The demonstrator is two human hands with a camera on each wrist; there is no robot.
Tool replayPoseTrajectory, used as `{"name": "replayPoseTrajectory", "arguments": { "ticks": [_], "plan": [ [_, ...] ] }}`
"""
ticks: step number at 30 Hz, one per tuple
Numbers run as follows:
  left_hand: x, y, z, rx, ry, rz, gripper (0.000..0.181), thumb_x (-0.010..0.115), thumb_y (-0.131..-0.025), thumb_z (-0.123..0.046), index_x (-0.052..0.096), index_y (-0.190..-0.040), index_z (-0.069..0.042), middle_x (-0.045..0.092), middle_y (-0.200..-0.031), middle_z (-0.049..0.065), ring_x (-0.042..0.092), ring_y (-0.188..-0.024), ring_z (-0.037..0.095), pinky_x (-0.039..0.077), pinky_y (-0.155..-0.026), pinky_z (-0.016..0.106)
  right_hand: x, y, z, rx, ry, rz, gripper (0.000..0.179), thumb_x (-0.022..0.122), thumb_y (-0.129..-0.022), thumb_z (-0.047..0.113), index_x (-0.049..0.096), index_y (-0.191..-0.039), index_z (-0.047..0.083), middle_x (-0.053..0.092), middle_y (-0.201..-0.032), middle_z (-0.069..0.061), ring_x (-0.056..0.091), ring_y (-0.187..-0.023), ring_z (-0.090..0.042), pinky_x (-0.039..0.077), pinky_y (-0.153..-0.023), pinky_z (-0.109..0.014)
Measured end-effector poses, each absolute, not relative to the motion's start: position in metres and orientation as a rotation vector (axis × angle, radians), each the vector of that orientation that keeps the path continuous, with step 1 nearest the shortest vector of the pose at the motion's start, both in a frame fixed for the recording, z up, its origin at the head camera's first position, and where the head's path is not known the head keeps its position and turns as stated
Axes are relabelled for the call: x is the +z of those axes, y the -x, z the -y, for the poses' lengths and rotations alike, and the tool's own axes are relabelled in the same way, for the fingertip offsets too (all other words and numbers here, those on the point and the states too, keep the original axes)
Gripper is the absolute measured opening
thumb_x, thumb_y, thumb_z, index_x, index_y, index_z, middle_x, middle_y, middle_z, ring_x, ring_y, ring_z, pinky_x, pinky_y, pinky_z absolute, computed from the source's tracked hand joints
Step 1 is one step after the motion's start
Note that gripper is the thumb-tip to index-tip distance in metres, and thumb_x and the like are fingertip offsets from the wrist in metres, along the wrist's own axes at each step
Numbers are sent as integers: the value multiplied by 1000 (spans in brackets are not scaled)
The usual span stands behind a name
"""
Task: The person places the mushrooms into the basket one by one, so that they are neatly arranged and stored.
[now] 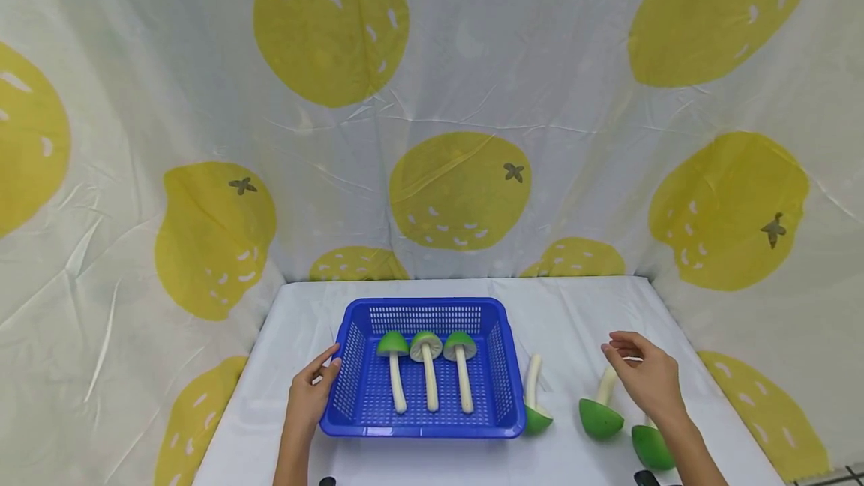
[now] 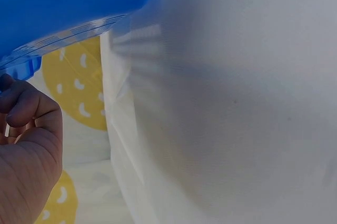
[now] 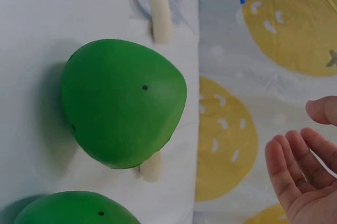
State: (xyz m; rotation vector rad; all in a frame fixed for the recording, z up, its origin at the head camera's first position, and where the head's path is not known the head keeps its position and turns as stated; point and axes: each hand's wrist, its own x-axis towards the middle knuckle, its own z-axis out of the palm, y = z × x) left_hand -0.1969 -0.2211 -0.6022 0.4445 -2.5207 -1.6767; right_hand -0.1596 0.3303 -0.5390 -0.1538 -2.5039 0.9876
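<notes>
A blue plastic basket stands in the middle of the table, holding three toy mushrooms with green caps and long white stems: the left one, the middle one and the right one. At the basket's left rim, my left hand pinches the edge between thumb and fingers. My right hand hovers over the table on the right, its fingers loosely bent with nothing between them. Below it lie a green-capped mushroom and another, partly hidden by the wrist.
Against the basket's right side lies one more mushroom, cap toward me. A white cloth covers the table. Curtains printed with yellow fruit enclose it at the back and both sides.
</notes>
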Motion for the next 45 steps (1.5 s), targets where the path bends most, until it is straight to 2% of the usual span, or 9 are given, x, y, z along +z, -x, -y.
{"name": "replayPoseTrajectory", "arguments": {
  "ticks": [5, 11, 15, 22, 30, 37, 42, 45],
  "plan": [
    [-601, 197, 221, -1683, -462, 2533, 47, 58, -88, -61, 61, -129, -37, 56, -90, 4, 49, -81, 17, 41, -66, 27, -542, 158, -339, 979, 189, 2485, 26, 71, -89, 27, 68, -108, 10, 72, -93, -9, 53, -75, 19, 43, -66, -3],
    [-601, 198, 219, -1681, -442, 2523, 47, 59, -88, -60, 61, -129, -37, 57, -91, 4, 50, -87, 18, 42, -71, 27, -547, 156, -352, 975, 264, 2510, 29, 69, -90, 32, 68, -109, 11, 72, -96, -9, 51, -74, 21, 43, -65, -4],
    [-601, 197, 219, -1679, -456, 2544, 47, 58, -89, -60, 60, -130, -37, 56, -92, 5, 49, -88, 19, 41, -71, 28, -552, 154, -358, 948, 323, 2547, 32, 68, -90, 35, 68, -111, 11, 73, -97, -9, 49, -72, 22, 42, -62, -5],
    [-602, 197, 221, -1666, -449, 2553, 49, 57, -88, -63, 60, -130, -38, 57, -92, 5, 49, -87, 20, 39, -73, 30, -562, 151, -367, 938, 350, 2558, 33, 68, -90, 33, 66, -112, 7, 72, -98, -13, 47, -71, 22, 42, -62, -4],
    [-601, 197, 220, -1692, -468, 2556, 49, 57, -88, -63, 59, -130, -38, 54, -95, 6, 48, -90, 20, 40, -74, 30, -574, 142, -378, 909, 448, 2609, 41, 69, -89, 38, 65, -114, 7, 71, -103, -14, 44, -68, 23, 41, -58, -11],
    [-602, 197, 220, -1698, -470, 2544, 47, 57, -89, -62, 60, -130, -38, 55, -95, 6, 48, -90, 20, 40, -73, 29, -585, 136, -388, 891, 523, 2641, 46, 70, -87, 41, 65, -115, 5, 71, -105, -18, 43, -65, 22, 39, -58, -11],
    [-604, 197, 221, -1699, -472, 2543, 49, 57, -88, -63, 60, -129, -38, 54, -95, 6, 48, -89, 20, 40, -72, 29, -593, 134, -393, 871, 564, 2671, 49, 72, -85, 44, 66, -115, 5, 71, -105, -19, 52, -65, 14, 39, -58, -14],
    [-604, 197, 222, -1694, -473, 2544, 50, 57, -87, -65, 60, -129, -39, 54, -95, 6, 48, -87, 20, 40, -71, 29, -598, 132, -395, 867, 602, 2715, 56, 71, -84, 48, 64, -116, 3, 69, -107, -21, 64, -70, -3, 43, -60, -20]
  ]
}}
